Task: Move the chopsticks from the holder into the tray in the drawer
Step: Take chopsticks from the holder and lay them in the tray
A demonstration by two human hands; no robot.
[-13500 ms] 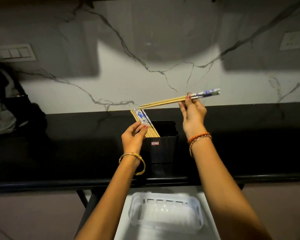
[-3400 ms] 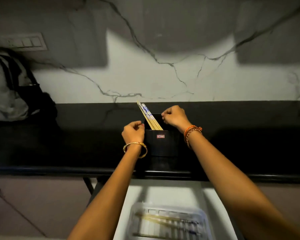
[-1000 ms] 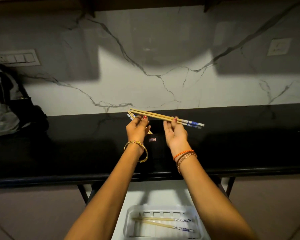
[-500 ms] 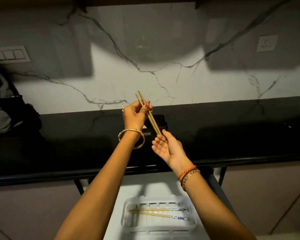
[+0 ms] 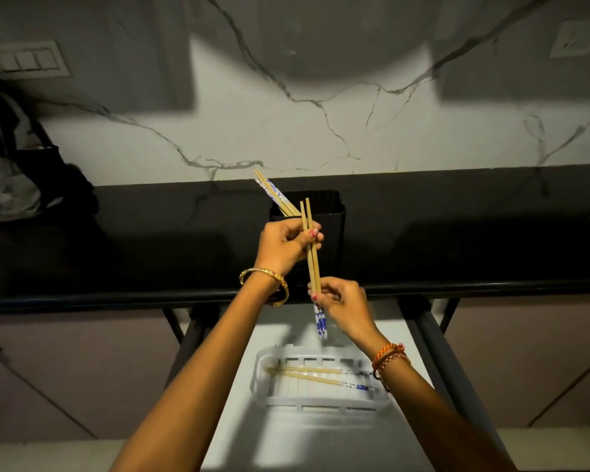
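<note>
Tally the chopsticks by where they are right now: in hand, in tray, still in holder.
Held pair, gripped by left hand and right hand: 2
Lying in the white tray, tray chopsticks: 2
Leaning in the black holder, holder chopsticks: at least 2; they overlap, so the exact count is unclear
Total: at least 6

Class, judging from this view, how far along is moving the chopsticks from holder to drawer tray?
Done: two chopsticks lie in the white tray. In hand: the left hand and right hand both grip another pair above the drawer. Left: a few chopsticks remaining in the black holder.
</note>
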